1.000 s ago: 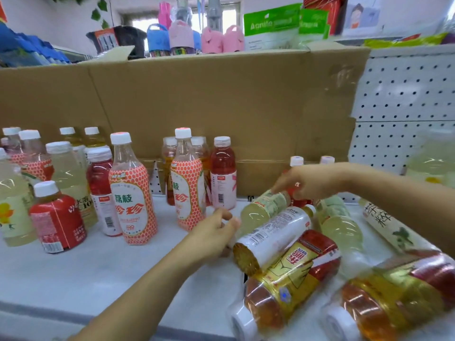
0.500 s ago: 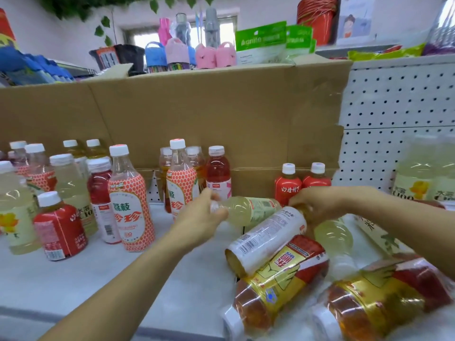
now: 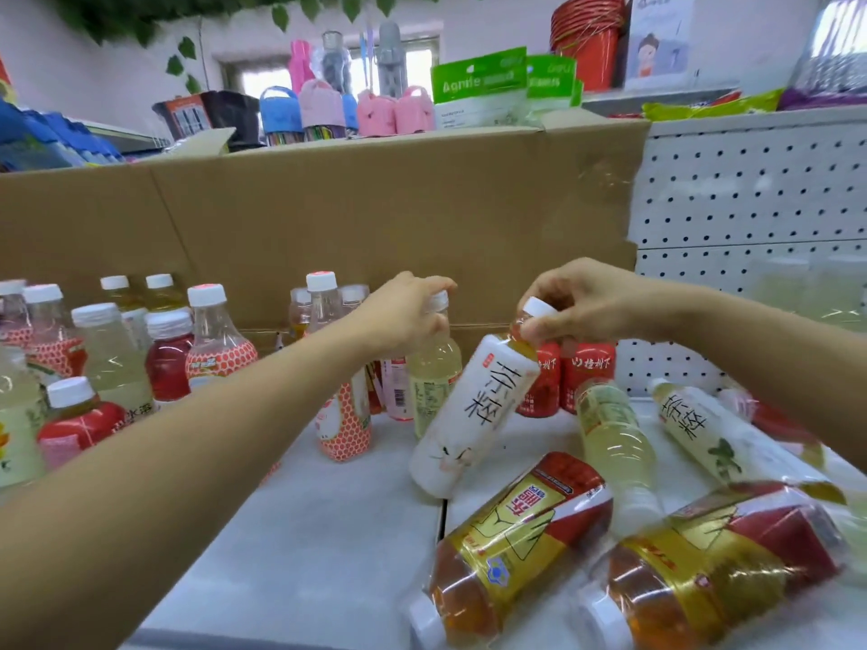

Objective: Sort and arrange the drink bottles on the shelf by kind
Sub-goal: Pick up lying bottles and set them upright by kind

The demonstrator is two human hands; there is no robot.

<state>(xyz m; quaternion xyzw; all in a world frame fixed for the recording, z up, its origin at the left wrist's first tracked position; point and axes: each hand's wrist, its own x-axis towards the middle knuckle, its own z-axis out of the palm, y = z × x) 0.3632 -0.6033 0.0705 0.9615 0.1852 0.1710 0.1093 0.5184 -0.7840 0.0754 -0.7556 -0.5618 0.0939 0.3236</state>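
Head view | left hand (image 3: 403, 312): fingers curled over cap of pale-yellow bottle (image 3: 434, 368), upright in front of cardboard box (image 3: 375, 218) | right hand (image 3: 586, 302): fingers pinch neck of white tea bottle (image 3: 474, 415), tilted, base down by shelf (image 3: 305, 532), also in front of box | handling, judged: keep necks held firm, set upright gently, group with like labels, avoid toppling neighbours.

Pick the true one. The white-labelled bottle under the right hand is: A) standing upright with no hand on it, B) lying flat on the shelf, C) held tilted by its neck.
C: the right hand pinches the white-labelled bottle at its neck, and its body leans sideways.
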